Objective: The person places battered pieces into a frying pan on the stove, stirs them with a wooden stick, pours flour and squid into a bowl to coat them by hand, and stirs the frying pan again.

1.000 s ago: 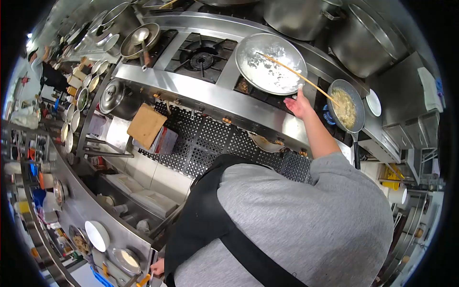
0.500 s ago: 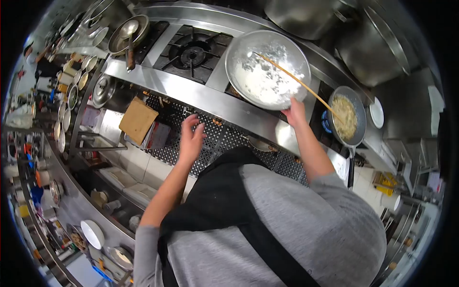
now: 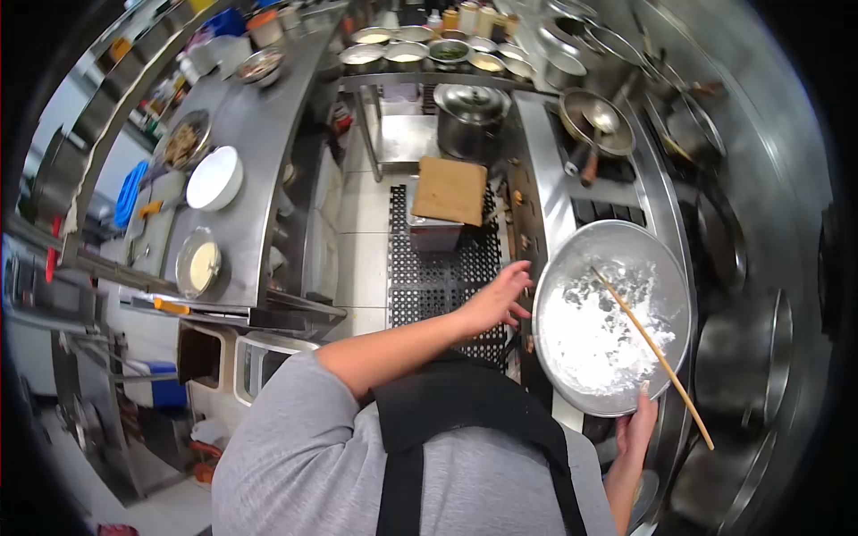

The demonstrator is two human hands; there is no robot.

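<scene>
Nearest the camera, below a grey sleeve and a black apron, the right hand grips the near rim of a large, round, silver metal bowl, thumb over the edge and fingers under it. The bowl tilts toward the camera at the stove's front edge; whether any of its underside rests there cannot be told. White powder coats much of its inside, and a long, thin wooden stick lies across it, its near end jutting past the rim. The left hand holds nothing, its fingers loosely spread just beside the bowl's left rim. Left of them, a steel worktop carries a clear bowl of pale liquid and a round white bowl. Beyond the left hand, a flat brown piece of cardboard sits above a black perforated mat. Farther along the steel stove, a metal ladle rests in a round pan; a lidded steel pot stands across the aisle, before a row of round metal containers.
</scene>
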